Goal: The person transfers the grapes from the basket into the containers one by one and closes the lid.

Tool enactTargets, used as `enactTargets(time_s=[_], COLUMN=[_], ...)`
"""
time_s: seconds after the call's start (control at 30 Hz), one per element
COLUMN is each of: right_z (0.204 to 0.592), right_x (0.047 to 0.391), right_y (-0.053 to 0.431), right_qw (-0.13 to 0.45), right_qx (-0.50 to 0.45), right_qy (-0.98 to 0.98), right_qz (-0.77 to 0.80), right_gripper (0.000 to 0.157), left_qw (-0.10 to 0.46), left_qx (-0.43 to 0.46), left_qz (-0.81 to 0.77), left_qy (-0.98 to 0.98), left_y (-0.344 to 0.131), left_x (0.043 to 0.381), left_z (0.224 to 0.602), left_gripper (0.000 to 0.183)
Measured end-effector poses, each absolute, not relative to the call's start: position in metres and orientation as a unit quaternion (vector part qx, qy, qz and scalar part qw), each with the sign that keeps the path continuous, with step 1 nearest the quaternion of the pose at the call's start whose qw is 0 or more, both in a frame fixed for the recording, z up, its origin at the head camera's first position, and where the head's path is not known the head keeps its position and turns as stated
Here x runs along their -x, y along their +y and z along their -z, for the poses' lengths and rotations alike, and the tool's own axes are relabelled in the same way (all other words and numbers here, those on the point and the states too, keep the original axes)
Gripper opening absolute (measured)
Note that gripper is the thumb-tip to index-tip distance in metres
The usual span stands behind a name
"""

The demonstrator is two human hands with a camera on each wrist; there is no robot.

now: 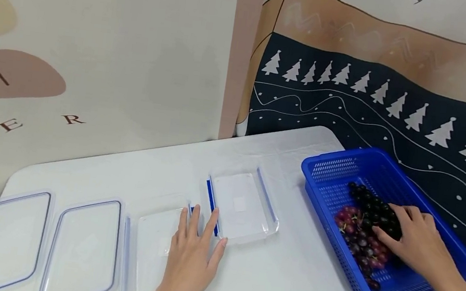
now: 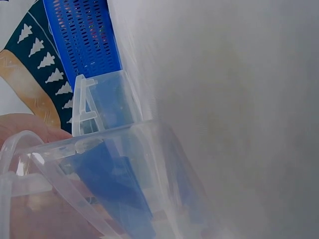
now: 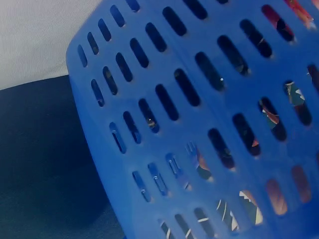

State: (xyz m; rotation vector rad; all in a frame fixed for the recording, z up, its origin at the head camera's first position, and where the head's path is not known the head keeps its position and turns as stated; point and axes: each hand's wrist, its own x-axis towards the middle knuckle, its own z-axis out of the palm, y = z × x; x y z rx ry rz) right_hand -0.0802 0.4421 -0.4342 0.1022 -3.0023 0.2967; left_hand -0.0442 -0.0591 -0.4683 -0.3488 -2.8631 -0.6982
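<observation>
My left hand (image 1: 190, 257) rests over a clear plastic food container (image 1: 151, 244), its fingers straight and spread at the right rim. Right beside it stands a second clear container (image 1: 227, 191) with blue clips along its sides. In the left wrist view the near container's see-through wall (image 2: 164, 174) fills the lower left. My right hand (image 1: 425, 247) reaches into a blue perforated basket (image 1: 339, 170), thumb and fingers curved round a bunch of black grapes (image 1: 368, 201). Red grapes (image 1: 348, 218) lie against that bunch. The basket wall (image 3: 164, 99) hides most of this hand in the right wrist view.
Two clear lids with blue-grey seals, one lid (image 1: 7, 239) at far left and another lid (image 1: 82, 248) beside it, lie on the white table (image 1: 283, 273). A wall stands behind, and a dark tree-patterned cloth (image 1: 329, 109) hangs behind the basket.
</observation>
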Motion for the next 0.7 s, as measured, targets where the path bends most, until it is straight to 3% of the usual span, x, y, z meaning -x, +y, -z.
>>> enactTargets(time_s=[0.37, 0.7], right_z=[0.4302, 0.4265], right_x=[0.0795, 0.0787], right_y=[0.4421, 0.4408], right_qw=[0.1, 0.21], right_qx=[-0.027, -0.028], right_qy=[-0.99, -0.969], right_qz=[-0.101, -0.124], right_gripper=[0.063, 0.055], left_qw=[0.083, 0.086], left_qx=[0.118, 0.118], left_qz=[0.243, 0.247], left_qy=[-0.959, -0.958], left_y=[-0.0613, -0.0603], left_x=[0.0407, 0.0417], left_z=[0.4706, 0.4702], left_gripper=[0.064, 0.065])
